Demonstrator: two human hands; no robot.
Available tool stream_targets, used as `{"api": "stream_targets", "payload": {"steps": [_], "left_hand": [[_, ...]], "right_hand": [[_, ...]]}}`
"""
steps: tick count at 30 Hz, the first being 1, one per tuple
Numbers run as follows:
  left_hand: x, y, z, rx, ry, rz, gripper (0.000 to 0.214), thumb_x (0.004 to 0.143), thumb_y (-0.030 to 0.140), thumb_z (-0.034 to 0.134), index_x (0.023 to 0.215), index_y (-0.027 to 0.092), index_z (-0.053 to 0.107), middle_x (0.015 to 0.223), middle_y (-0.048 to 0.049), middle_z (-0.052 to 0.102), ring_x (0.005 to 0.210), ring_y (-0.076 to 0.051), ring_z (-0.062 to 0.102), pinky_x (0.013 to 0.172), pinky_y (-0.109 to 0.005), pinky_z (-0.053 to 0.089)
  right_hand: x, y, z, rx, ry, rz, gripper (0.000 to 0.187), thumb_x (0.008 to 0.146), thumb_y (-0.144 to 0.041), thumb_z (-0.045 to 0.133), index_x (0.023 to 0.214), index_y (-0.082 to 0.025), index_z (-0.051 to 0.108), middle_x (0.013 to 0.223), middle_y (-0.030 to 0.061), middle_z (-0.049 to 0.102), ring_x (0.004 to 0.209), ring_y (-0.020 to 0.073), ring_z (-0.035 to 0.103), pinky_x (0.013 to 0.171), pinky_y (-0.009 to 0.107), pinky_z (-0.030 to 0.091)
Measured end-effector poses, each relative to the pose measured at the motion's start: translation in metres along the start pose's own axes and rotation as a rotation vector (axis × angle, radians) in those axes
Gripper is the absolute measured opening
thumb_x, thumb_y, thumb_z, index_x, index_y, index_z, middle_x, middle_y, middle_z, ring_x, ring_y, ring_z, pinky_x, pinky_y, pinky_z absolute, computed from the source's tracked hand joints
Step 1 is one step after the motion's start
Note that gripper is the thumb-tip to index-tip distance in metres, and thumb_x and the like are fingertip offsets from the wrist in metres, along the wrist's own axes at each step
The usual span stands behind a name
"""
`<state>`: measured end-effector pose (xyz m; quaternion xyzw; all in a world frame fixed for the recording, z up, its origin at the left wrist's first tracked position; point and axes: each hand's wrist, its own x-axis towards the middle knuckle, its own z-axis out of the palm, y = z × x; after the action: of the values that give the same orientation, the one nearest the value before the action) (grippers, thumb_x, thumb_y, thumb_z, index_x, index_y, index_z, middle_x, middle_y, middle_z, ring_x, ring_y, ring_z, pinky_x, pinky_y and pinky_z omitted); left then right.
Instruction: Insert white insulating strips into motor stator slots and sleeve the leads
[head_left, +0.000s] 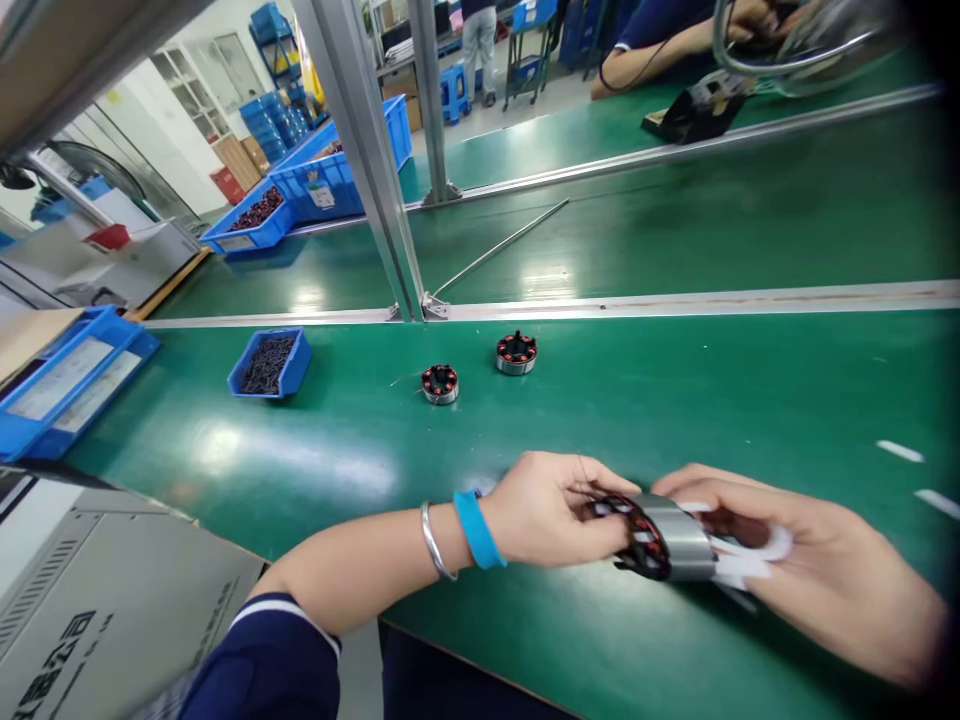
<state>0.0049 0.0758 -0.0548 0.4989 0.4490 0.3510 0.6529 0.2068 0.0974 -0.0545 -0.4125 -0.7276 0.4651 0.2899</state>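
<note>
Grips a wound stator (670, 545) low in the frame, pinching its coils with the left hand (551, 510) and cupping its steel side with the right hand (817, 565).

The stator (679, 535) has a smooth dull-grey metal shell, glossy reddish wire coils and white paper-like tabs, the green surface (675, 420) is smooth with a soft sheen under the lights, the small bin (299, 365) is blue plastic, and the rail (675, 303) is bare pale metal.
</note>
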Motion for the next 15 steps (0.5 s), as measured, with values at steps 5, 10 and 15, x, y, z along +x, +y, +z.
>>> {"api": "stream_targets", "payload": {"steps": [5,10,15], "left_hand": [[0.001,0.012,-0.003,-0.183,-0.087,-0.133,0.028,0.069,0.003,0.066,0.095,0.009,0.075,0.071,-0.0032,0.071,0.062,-0.010,0.066,0.066,-0.021,0.055],[0.006,0.020,-0.014,-0.245,-0.269,-0.324,0.037,0.075,0.002,0.061,0.108,0.011,0.074,0.064,-0.0008,0.068,0.056,-0.010,0.067,0.065,-0.025,0.059],[0.009,0.015,-0.017,-0.222,-0.304,-0.252,0.024,0.076,0.021,0.074,0.098,0.013,0.076,0.064,-0.0035,0.070,0.056,-0.014,0.069,0.059,-0.027,0.060]], "right_hand": [[-0.002,0.002,-0.007,0.093,-0.049,0.052,0.029,0.070,-0.053,0.075,0.064,-0.025,0.072,0.078,0.0069,0.067,0.059,0.0203,0.062,0.051,0.028,0.045],[0.001,-0.010,-0.015,0.116,-0.145,0.087,0.039,0.073,-0.058,0.071,0.060,-0.021,0.069,0.074,0.0083,0.066,0.060,0.0196,0.060,0.052,0.028,0.043],[0.002,-0.032,-0.011,0.164,-0.205,0.082,0.051,0.076,-0.064,0.065,0.055,-0.019,0.060,0.065,0.0072,0.062,0.056,0.0171,0.054,0.051,0.028,0.041]]}}
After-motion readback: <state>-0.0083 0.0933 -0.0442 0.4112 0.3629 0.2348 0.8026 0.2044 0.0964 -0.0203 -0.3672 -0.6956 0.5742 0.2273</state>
